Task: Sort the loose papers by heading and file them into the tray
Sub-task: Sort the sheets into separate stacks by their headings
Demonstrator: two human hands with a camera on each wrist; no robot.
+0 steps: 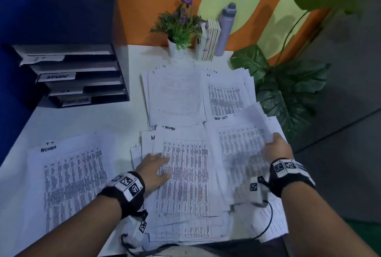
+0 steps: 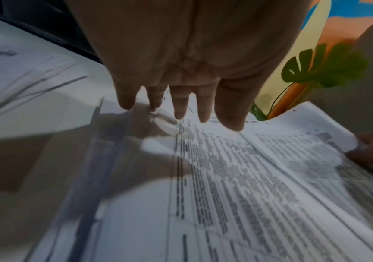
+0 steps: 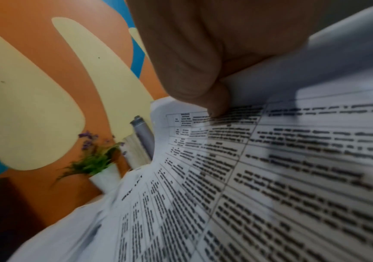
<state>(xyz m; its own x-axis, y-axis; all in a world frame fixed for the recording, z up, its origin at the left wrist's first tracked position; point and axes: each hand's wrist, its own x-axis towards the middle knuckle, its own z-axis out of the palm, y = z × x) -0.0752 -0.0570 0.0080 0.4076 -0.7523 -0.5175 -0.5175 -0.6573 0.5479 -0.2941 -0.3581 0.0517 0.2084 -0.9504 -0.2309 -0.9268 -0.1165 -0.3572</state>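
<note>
The loose white paper sheets [image 1: 185, 174] carry black printed tables. The flat bench [image 1: 103, 118] is white. The stacked filing tray [image 1: 82, 75] is black with white labels. The painted wall [image 1: 144, 9] is orange, pale yellow and blue.

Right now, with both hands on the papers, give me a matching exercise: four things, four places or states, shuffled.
1. left hand
2. right hand
3. water bottle
4. filing tray

A. stands at the wall beside the books
B. rests flat on the ADMIN sheet
C. sits at the table's far left, slots labelled
D. lifts a printed sheet by its edge

Pairs: 1-B, 2-D, 3-A, 4-C
</note>
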